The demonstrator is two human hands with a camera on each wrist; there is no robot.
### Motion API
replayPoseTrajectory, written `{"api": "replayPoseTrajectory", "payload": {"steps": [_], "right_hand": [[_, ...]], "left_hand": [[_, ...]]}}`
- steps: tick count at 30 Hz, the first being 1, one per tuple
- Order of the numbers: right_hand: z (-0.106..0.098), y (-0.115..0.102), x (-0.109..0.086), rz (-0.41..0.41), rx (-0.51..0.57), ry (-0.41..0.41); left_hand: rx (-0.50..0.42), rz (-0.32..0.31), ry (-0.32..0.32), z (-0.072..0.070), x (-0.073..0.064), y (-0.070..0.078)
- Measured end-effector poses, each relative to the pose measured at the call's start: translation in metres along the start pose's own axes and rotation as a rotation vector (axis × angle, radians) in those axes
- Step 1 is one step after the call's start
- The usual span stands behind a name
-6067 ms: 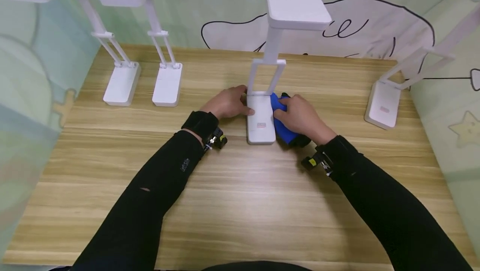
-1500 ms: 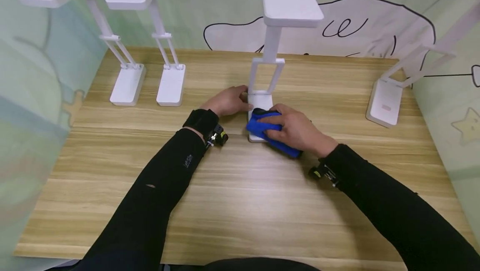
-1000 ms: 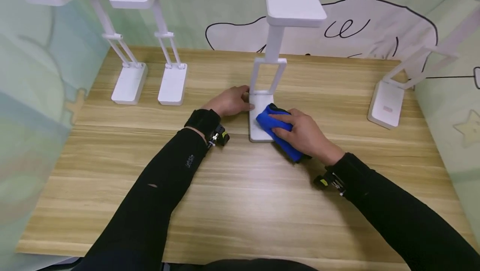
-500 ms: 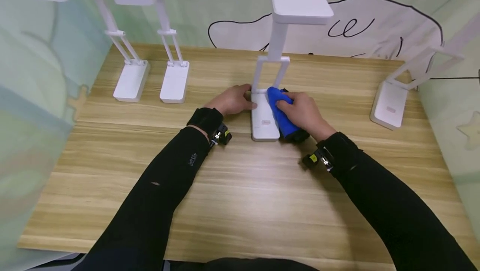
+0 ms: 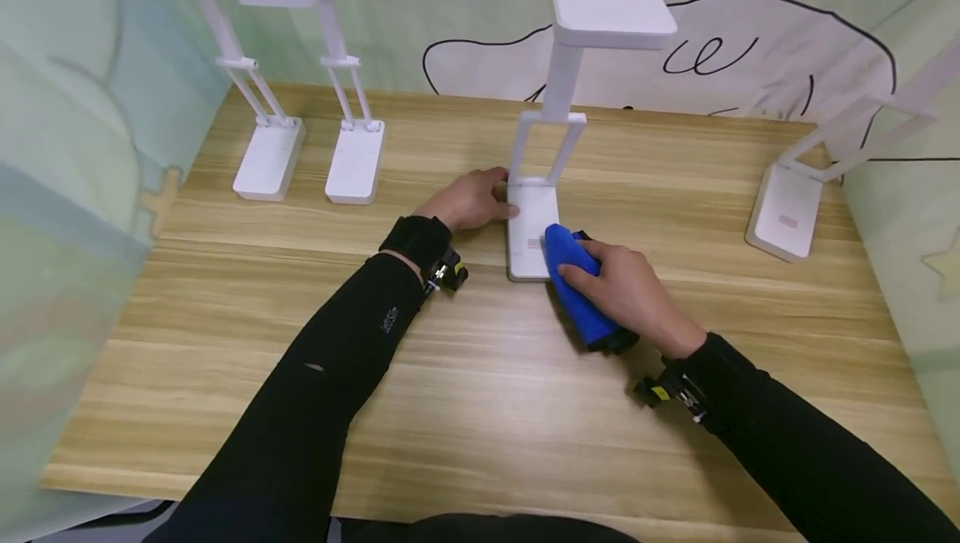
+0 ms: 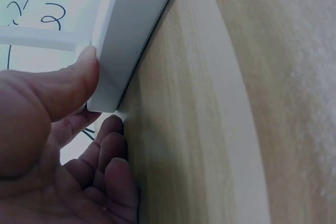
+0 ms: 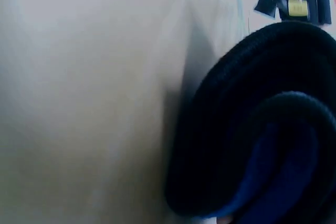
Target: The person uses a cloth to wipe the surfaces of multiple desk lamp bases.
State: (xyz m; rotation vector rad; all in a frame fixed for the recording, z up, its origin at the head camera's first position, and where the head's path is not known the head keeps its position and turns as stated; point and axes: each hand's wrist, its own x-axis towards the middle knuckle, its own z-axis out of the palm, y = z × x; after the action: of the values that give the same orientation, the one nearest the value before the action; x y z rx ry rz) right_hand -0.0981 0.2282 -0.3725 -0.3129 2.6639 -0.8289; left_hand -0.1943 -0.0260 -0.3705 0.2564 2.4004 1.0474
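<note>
A white folding desk lamp (image 5: 533,226) stands upright at mid-table, its flat head near the top of the head view. My left hand (image 5: 470,199) grips the back left corner of its base. In the left wrist view the thumb (image 6: 79,85) lies against the base (image 6: 118,56), a finger goes behind the corner, and the other fingers are curled near the tabletop. My right hand (image 5: 626,289) holds a folded blue cloth (image 5: 573,276) with dark edging against the base's front right side. In the right wrist view the rolled cloth (image 7: 252,108) hides the right fingers.
Two similar white lamps, one at far left (image 5: 270,158) and one beside it (image 5: 356,161), stand on the wooden table (image 5: 465,409). Another lamp (image 5: 784,211) stands at the right edge. A wall with line drawings (image 5: 487,67) rises behind the table.
The right hand and cloth have gone from the base's right side onto its top, back beside it, and now toward its front right corner. The left hand keeps its grip on the base.
</note>
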Motion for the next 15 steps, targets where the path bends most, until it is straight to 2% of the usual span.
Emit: {"api": "replayPoseTrajectory", "payload": {"steps": [8, 11, 15], "right_hand": [[0.003, -0.012, -0.024, -0.058, -0.204, 0.010], [-0.004, -0.020, -0.030, -0.076, -0.239, -0.056], [-0.014, -0.030, -0.034, -0.102, -0.191, -0.160]], "left_hand": [[-0.006, -0.023, -0.014, 0.000, 0.001, 0.004], [-0.008, -0.012, -0.010, 0.000, 0.001, 0.003], [-0.034, 0.017, -0.004, 0.000, 0.000, -0.002]]}}
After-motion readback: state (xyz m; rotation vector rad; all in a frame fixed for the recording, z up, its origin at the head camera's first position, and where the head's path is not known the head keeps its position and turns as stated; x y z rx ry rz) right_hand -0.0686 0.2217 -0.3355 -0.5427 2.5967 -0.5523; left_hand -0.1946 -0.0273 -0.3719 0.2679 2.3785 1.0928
